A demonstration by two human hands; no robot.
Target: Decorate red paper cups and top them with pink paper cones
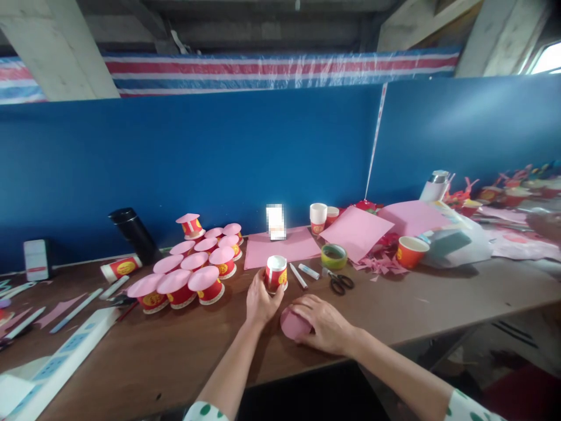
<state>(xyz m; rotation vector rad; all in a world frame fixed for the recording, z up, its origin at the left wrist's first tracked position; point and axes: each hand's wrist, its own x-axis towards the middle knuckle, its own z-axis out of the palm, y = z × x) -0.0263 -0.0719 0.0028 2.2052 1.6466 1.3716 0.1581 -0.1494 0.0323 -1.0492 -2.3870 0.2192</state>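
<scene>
While the left hand (259,301) wraps its fingers round the upturned red cup (276,273) to steady it, the right hand (322,323), just beside the cup, presses a pink paper disc (293,325) flat on the desk (394,316).

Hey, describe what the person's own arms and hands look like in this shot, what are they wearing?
Both hands are bare, with no gloves; no rings or watch can be made out. The left hand and right hand lead back along uncovered forearms. Near the bottom edge each arm ends in a short white sleeve with green polka dots, the left sleeve and the right sleeve.
</scene>
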